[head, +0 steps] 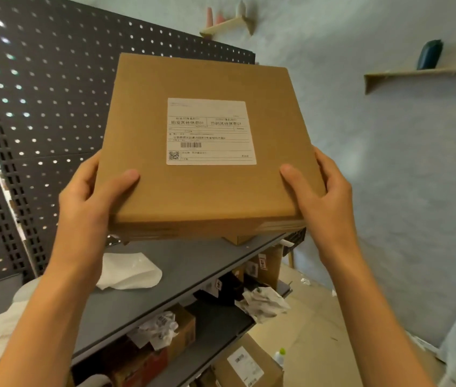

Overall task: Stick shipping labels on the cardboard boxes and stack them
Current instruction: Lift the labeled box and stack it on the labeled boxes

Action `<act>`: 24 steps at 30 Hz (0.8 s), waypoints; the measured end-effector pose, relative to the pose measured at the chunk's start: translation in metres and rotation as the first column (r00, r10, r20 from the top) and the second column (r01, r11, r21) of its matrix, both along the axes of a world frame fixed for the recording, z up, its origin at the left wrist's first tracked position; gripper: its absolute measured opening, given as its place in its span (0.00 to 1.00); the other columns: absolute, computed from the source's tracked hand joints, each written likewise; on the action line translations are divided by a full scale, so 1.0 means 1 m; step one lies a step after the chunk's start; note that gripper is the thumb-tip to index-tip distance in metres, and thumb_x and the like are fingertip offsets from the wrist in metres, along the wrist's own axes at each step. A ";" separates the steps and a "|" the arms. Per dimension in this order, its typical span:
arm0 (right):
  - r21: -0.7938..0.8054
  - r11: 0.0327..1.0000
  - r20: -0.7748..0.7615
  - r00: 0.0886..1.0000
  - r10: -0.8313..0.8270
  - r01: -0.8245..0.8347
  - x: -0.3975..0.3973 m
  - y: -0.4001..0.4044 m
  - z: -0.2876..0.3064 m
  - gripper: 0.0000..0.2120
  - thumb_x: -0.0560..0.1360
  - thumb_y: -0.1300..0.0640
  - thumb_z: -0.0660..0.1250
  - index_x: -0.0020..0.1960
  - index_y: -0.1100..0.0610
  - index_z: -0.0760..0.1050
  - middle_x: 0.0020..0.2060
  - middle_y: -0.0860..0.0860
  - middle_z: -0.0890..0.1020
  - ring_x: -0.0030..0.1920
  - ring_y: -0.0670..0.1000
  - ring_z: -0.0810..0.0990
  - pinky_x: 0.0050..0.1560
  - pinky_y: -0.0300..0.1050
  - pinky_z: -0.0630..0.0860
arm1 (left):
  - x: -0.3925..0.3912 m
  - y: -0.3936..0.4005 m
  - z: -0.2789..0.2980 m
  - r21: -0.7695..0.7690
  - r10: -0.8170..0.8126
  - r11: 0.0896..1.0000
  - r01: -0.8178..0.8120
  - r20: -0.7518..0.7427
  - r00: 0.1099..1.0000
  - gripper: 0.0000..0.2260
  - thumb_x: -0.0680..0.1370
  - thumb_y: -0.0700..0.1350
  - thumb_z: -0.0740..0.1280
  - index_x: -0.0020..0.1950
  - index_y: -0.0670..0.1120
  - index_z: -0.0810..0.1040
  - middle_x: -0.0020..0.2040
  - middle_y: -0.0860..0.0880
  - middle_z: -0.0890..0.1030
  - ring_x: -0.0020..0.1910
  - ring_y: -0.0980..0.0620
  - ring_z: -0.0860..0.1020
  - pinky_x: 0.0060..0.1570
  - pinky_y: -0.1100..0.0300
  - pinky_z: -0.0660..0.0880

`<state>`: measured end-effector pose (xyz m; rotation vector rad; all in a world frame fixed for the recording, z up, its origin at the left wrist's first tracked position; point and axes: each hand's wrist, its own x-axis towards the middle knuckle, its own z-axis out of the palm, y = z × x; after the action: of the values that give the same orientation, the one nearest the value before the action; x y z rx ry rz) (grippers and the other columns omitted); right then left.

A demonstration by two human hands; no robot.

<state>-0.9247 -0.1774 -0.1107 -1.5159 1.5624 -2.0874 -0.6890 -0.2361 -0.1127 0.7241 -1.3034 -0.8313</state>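
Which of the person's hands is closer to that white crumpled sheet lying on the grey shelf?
Left. The left hand grips the box just above the white crumpled sheet; the right hand is across the box, farther off.

Both forearms raised toward 12 o'clock, left hand [87, 199] at 9 o'clock, right hand [324, 196] at 3 o'clock, thumbs on top, fingers curled under

The small print on the label [211, 131] is too blurry to read. The box [207, 146] hides the fingers of the left hand [87, 202] and the right hand [324, 196]. Another box [238, 240] under it shows only a corner. The bottom edge cuts off the box on the floor [249, 367].
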 end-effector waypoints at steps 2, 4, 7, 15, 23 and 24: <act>-0.010 1.000 0.010 1.000 -0.006 0.006 -0.012 -0.009 0.006 0.28 0.74 0.48 0.67 0.72 0.51 0.65 0.62 0.44 0.75 0.58 0.42 0.76 0.54 0.36 0.76 | -0.013 -0.009 0.007 -0.029 -0.009 1.000 0.009 -0.001 1.000 0.12 0.75 0.48 0.67 0.58 0.56 0.76 0.50 0.58 0.80 0.49 0.57 0.78 0.52 0.49 0.75; -0.016 1.000 0.008 1.000 -0.009 0.009 -0.023 -0.019 0.013 0.27 0.74 0.48 0.67 0.71 0.51 0.65 0.61 0.44 0.75 0.57 0.41 0.76 0.51 0.35 0.76 | -0.025 -0.021 0.014 -0.053 -0.017 0.998 0.016 -0.015 1.000 0.15 0.75 0.46 0.67 0.61 0.52 0.76 0.50 0.58 0.81 0.47 0.59 0.78 0.48 0.59 0.72; -0.035 0.999 -0.006 1.000 -0.010 0.009 -0.040 -0.038 0.023 0.27 0.74 0.48 0.67 0.71 0.50 0.66 0.60 0.43 0.75 0.56 0.41 0.76 0.49 0.33 0.76 | -0.042 -0.040 0.024 -0.078 -0.026 0.997 0.022 -0.049 0.998 0.13 0.74 0.45 0.67 0.59 0.52 0.77 0.49 0.57 0.82 0.47 0.59 0.79 0.47 0.62 0.72; -0.063 0.998 -0.030 1.000 0.000 -0.002 -0.080 -0.089 0.040 0.26 0.74 0.47 0.66 0.70 0.48 0.65 0.60 0.43 0.75 0.57 0.42 0.75 0.51 0.35 0.76 | -0.081 -0.083 0.040 -0.135 -0.014 0.991 0.006 -0.059 0.998 0.13 0.75 0.43 0.65 0.59 0.53 0.76 0.50 0.57 0.81 0.46 0.61 0.79 0.44 0.67 0.72; -0.078 0.996 -0.022 0.999 0.046 -0.048 -0.110 -0.123 0.045 0.30 0.71 0.42 0.67 0.70 0.48 0.66 0.61 0.44 0.75 0.58 0.44 0.76 0.55 0.40 0.77 | -0.107 -0.104 0.050 -0.145 0.037 0.989 -0.043 -0.047 0.998 0.15 0.75 0.43 0.65 0.61 0.50 0.76 0.50 0.56 0.82 0.45 0.60 0.78 0.43 0.65 0.74; -0.079 0.995 -0.022 0.998 0.053 -0.054 -0.114 -0.126 0.046 0.31 0.70 0.41 0.66 0.70 0.48 0.66 0.61 0.43 0.75 0.58 0.44 0.76 0.54 0.40 0.77 | -0.110 -0.106 0.051 -0.146 0.045 0.988 -0.051 -0.046 0.998 0.15 0.75 0.43 0.65 0.61 0.51 0.76 0.50 0.56 0.82 0.45 0.60 0.78 0.45 0.62 0.74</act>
<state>-1.0384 -0.3038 -0.0646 -1.5914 1.4441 -2.1357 -0.7994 -0.3418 -0.0613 0.6156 -1.2893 -0.7002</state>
